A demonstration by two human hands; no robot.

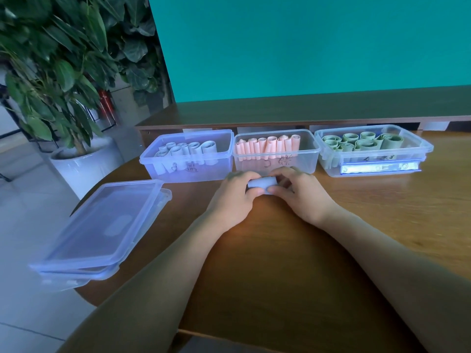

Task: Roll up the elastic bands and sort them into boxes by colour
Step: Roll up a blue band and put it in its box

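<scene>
A pale blue rolled elastic band (262, 184) lies between my two hands just above the wooden table. My left hand (235, 197) grips its left end with curled fingers, and my right hand (299, 193) pinches its right end. Behind them stand three open clear boxes in a row. The left box (163, 169) holds several pale blue rolls (190, 149). The middle box (305, 164) holds several pink rolls (267, 146). Several green rolls (362, 143) fill the right box (328, 166).
Stacked clear lids (102, 228) lie at the table's left edge, partly overhanging it. A potted plant (63, 72) in a white pot stands on the floor to the left. A low wooden ledge (305, 110) and a teal wall rise behind the boxes.
</scene>
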